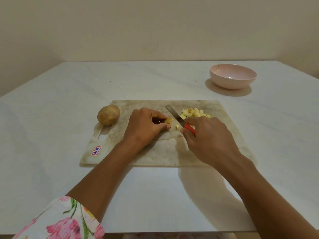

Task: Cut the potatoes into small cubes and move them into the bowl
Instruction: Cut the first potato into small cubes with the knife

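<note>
The left hand [145, 126] pinches a potato piece [168, 120] in its fingers [158, 116] on the cutting board [155, 152]; the right hand [207, 137] grips the red-handled knife [179, 120], blade just beside it. Cut cubes [195, 112] lie behind, a whole potato [108, 115] at the board's left edge, the pink bowl [233, 75] far right on the desk [51, 118]
</note>
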